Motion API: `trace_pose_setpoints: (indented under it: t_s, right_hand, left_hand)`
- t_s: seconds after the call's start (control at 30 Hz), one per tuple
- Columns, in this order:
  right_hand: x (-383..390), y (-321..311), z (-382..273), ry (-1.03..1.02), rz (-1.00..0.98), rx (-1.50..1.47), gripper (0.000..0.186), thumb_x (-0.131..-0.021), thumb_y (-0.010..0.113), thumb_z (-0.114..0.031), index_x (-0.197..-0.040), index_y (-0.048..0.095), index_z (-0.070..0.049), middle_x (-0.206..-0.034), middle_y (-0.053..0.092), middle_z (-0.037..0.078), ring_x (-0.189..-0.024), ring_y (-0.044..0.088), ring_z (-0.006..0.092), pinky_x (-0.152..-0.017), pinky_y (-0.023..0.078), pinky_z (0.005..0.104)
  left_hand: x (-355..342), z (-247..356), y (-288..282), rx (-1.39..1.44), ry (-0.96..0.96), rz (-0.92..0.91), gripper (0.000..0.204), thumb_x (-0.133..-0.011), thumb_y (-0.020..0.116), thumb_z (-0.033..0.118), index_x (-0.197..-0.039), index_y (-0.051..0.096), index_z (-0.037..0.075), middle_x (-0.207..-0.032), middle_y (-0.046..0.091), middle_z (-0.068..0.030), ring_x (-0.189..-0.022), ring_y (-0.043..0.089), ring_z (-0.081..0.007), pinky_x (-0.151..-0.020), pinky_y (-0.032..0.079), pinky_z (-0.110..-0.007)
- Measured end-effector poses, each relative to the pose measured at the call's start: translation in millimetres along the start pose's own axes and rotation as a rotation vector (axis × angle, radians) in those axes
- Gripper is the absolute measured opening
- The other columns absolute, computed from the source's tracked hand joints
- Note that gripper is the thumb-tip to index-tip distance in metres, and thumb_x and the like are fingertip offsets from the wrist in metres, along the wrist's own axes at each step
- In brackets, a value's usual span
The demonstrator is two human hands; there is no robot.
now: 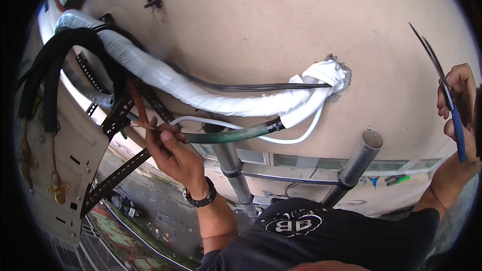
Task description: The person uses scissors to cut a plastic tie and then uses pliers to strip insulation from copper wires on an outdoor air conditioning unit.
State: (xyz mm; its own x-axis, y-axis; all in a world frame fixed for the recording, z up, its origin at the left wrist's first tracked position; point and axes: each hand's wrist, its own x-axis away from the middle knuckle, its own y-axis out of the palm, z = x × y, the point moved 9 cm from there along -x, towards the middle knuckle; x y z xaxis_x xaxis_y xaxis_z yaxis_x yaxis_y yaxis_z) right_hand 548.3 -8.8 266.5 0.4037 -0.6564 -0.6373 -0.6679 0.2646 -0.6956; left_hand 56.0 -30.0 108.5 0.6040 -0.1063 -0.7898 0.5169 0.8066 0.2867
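Observation:
My left hand (173,153) is closed around the left part of a green braided hose (228,135), with a thin copper-coloured piece by its fingertips and orange corrugated conduit (138,100) just above. The hose joins a white pipe (296,114) at a black-taped joint. At the far right my right hand (459,100) grips a blue-handled tool (457,130) and long, thin black strips (427,45). A silver-and-white wrapped pipe bundle (170,83), black cables (241,88) and a looped white cable (281,139) run to a rough hole (341,73) in the wall.
A perforated black metal bracket (115,173) and a panel with brass valves (60,190) occupy the left, beside hanging black insulated pipes (50,95). Two metal posts (361,155) rise below the bundle. Small tools (396,179) lie along a ledge. The ground shows far below.

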Motion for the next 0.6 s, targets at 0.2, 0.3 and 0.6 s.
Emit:
trace_pose_setpoints:
  t_s: [0.2,0.3,0.6]
  right_hand:
    - [215.3,-40.0,167.9,0.295,0.548,-0.514,0.11,-0.073,0.089,-0.065,-0.144,0.044,0.006,-0.096,0.057,0.01,-0.089,0.053,0.02,-0.074,0.04,0.0306]
    - [343.1,45.1,256.2,0.426,0.698,-0.968,0.09,-0.081,0.09,-0.049,-0.143,0.048,0.0,-0.1,0.064,0.014,-0.089,0.06,0.0236,-0.079,0.046,0.0343]
    - [518.8,333.2,355.9,1.502,1.104,-0.921,0.046,-0.097,0.079,-0.039,-0.115,0.051,-0.008,-0.092,0.068,0.011,-0.069,0.066,0.02,-0.061,0.054,0.0326]
  left_hand:
    - [-4.3,-13.5,-29.8,-0.181,-0.032,0.113,0.039,-0.113,0.055,0.03,-0.125,0.054,-0.007,-0.101,0.066,-0.0106,-0.08,0.058,-0.0149,-0.068,0.048,-0.028]
    - [1.8,-9.3,-14.4,-0.212,0.076,0.079,0.043,-0.11,0.058,0.039,-0.121,0.056,-0.003,-0.096,0.062,-0.0106,-0.081,0.059,-0.0184,-0.069,0.05,-0.031]
    - [17.4,0.5,1.7,-0.349,0.197,-0.09,0.043,-0.113,0.052,0.042,-0.108,0.057,0.0,-0.092,0.055,-0.0078,-0.078,0.052,-0.0198,-0.073,0.047,-0.036]
